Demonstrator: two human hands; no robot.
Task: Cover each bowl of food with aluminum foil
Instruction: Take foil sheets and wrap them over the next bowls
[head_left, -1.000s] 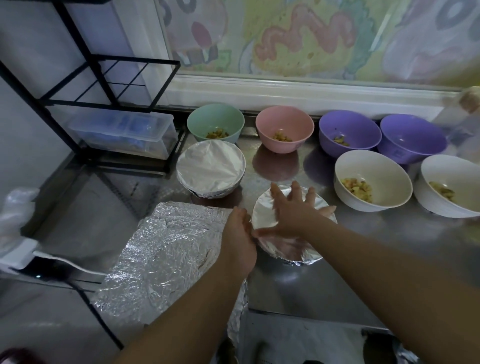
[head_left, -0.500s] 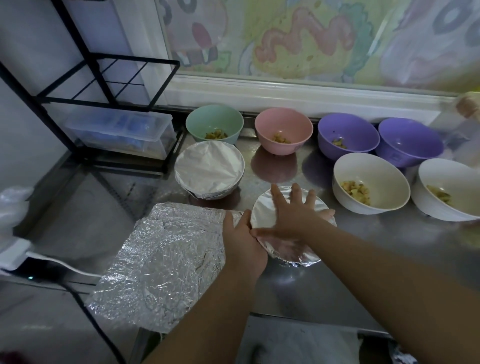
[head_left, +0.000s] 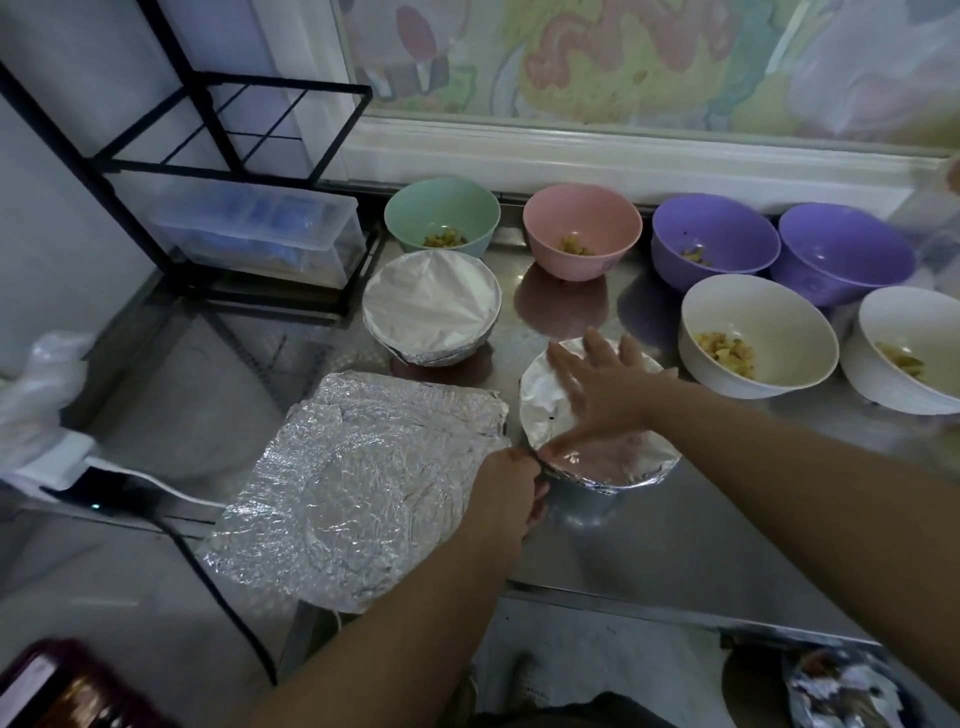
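A right hand (head_left: 608, 397) lies spread flat on the foil-topped bowl (head_left: 540, 410) at the middle of the table (head_left: 654, 535). The left hand (head_left: 506, 493), nearer the person, curls round the bowl's near-left rim, pinching the foil down. The spare foil sheet (head_left: 353, 483) lies just left, a finished bowl (head_left: 431, 306) behind. An uncovered white bowl (head_left: 758, 332) stands just right, with nothing between.

The left hand (head_left: 511, 493) has slid from the left side of the near foil-covered bowl (head_left: 540, 410) round to its near-left edge. Its fingers, which stood upright against the side half a second ago, now curl in under the rim. The right hand (head_left: 605, 400), flat on the foil top, has shifted slightly right, baring more foil on the left, and its thumb now reaches the rim beside the left hand.
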